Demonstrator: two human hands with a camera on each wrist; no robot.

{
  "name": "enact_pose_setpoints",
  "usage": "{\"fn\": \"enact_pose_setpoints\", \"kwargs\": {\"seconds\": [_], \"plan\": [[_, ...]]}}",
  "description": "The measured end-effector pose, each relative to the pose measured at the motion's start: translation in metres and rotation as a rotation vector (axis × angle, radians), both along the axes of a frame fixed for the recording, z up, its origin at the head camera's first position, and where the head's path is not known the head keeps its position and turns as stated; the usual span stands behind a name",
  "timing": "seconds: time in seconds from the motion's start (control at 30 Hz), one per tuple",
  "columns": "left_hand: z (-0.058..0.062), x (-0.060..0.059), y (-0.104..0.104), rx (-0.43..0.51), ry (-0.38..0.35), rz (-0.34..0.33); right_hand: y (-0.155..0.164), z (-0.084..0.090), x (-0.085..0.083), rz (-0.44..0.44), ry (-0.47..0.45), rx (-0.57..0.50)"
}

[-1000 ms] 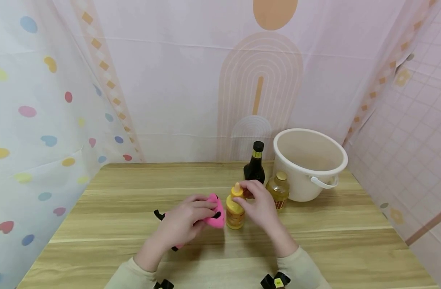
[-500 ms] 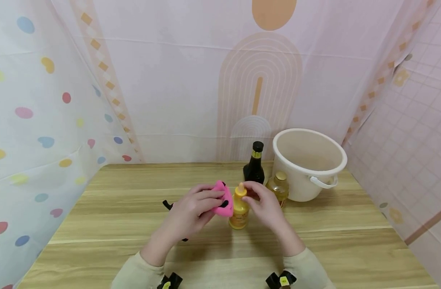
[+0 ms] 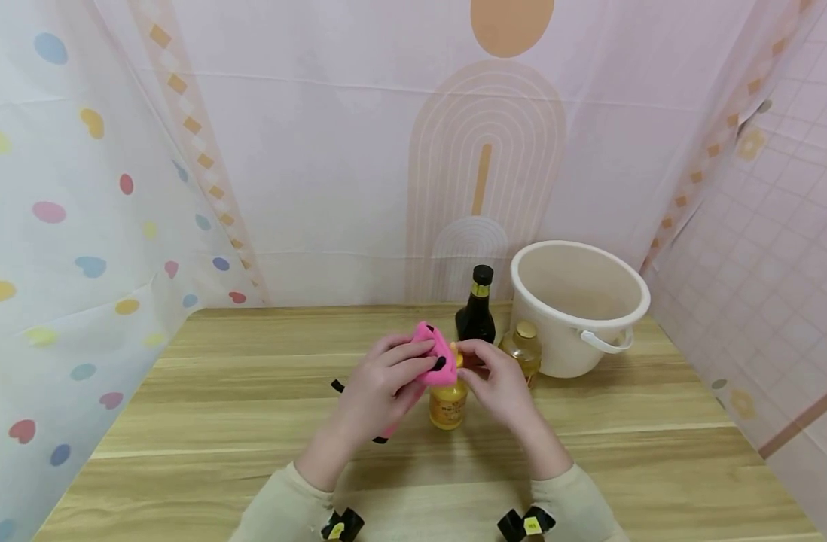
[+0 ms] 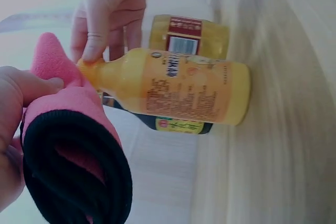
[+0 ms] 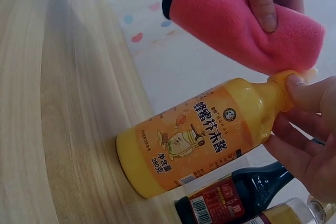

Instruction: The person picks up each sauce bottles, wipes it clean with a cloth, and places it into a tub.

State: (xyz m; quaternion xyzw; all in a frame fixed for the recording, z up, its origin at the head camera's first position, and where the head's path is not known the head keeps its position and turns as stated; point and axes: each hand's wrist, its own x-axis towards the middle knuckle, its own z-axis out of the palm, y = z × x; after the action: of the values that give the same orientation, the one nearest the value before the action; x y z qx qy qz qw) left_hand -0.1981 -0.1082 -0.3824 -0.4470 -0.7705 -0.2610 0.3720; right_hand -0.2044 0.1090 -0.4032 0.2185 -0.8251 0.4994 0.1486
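A folded pink cloth with black edging is gripped in my left hand. It meets the neck of a yellow squeeze bottle of honey mustard sauce, which stands upright on the wooden table. With thumb and fingers, my right hand pinches the bottle's yellow cap from the right. In the left wrist view the cloth shows its rolled black-edged end, and the bottle's back label faces me. The head view hides most of the cap behind the cloth.
Behind the right hand stand a dark sauce bottle with a black cap and a clear bottle of golden liquid. A white bucket with a handle is at the back right. Patterned curtains line the table's far edge.
My left hand has carried the cloth up and right, from beside the bottle onto its neck. The bottle and right hand have shifted slightly right.
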Motion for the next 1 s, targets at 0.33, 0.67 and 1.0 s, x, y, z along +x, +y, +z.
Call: {"fn": "enact_pose_setpoints", "kwargs": {"seconds": [0.33,0.67,1.0], "plan": [[-0.014,0.002,0.0,-0.024,-0.011,-0.003,0.0,0.002,0.001,0.0,-0.019,-0.001],[-0.03,0.005,0.002,-0.038,-0.005,-0.01,0.0,0.002,0.002,-0.007,-0.037,-0.02],[-0.035,0.014,0.005,-0.053,-0.107,0.049,0.0,0.003,0.002,-0.013,-0.043,-0.003]]}}
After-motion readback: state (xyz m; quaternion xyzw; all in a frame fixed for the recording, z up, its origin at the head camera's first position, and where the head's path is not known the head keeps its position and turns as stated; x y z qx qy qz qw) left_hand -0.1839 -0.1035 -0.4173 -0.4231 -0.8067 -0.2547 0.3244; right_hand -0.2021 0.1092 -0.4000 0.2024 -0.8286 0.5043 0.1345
